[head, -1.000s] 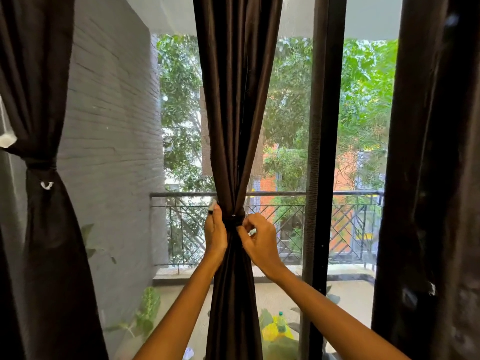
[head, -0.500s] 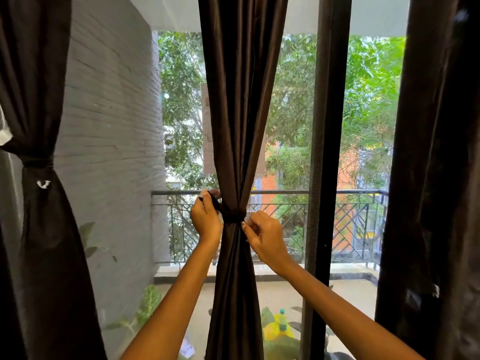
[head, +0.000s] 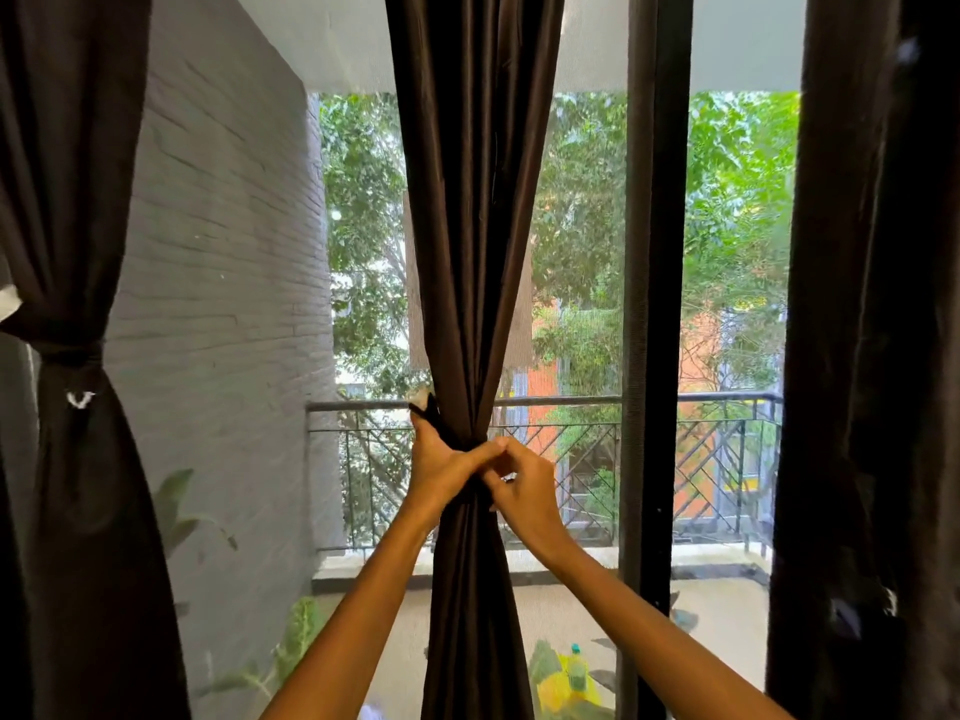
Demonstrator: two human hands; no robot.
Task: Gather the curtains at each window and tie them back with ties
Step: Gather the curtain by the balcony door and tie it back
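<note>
Left hand [head: 441,467]: pinches the tie [head: 434,415] end at the curtain [head: 470,252] waist.
Right hand [head: 522,491]: pinches the other end.
Fabric: likely soft, light, slippery; hold at the cinch.

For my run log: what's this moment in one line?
step: tying middle curtain | left hand: holds tie | right hand: pinches at knot | left curtain: tied
</note>
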